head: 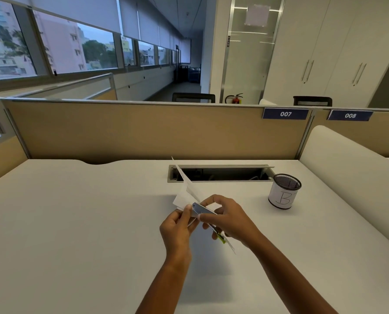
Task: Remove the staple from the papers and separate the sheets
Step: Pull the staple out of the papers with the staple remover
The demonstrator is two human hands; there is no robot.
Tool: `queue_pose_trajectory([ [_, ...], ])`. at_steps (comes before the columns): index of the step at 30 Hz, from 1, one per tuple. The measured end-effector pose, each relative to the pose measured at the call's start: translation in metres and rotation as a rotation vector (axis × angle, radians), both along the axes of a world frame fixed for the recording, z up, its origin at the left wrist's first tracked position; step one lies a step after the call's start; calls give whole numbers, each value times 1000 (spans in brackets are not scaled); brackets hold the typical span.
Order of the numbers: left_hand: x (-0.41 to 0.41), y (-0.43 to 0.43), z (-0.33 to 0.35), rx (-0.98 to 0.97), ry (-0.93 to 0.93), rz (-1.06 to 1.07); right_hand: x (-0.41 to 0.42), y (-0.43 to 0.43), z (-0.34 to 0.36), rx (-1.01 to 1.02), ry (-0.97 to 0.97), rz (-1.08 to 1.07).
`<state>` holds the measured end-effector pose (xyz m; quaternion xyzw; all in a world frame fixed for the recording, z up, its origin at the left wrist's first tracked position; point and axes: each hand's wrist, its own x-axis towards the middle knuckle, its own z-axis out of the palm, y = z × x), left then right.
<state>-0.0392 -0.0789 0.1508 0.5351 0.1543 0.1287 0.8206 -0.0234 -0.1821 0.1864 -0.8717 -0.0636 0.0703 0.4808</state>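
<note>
White papers (185, 192) are held up edge-on above the desk, tilted so that their far end points toward the partition. My left hand (177, 230) pinches their near corner from the left. My right hand (228, 219) grips a metal stapler or staple remover (202, 208) with a green rear end (221, 237), its silver tip pressed against the papers beside my left thumb. The staple itself is hidden between tool and fingers.
A black mesh pen cup (283, 191) with a white label stands at the right. An open cable tray slot (220, 173) cuts into the white desk (75, 223) behind the papers. A tan partition (143, 132) closes the back; a white divider (347, 177) bounds the right.
</note>
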Motion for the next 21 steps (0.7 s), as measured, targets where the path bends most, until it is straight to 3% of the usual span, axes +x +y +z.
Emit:
queue_pose_trajectory([
  [14,11,-9,-3,292,-139,123,-2,1,28,42,25,-88],
  [21,21,-10,-4,407,-197,217,1,6,26,173,37,-149],
])
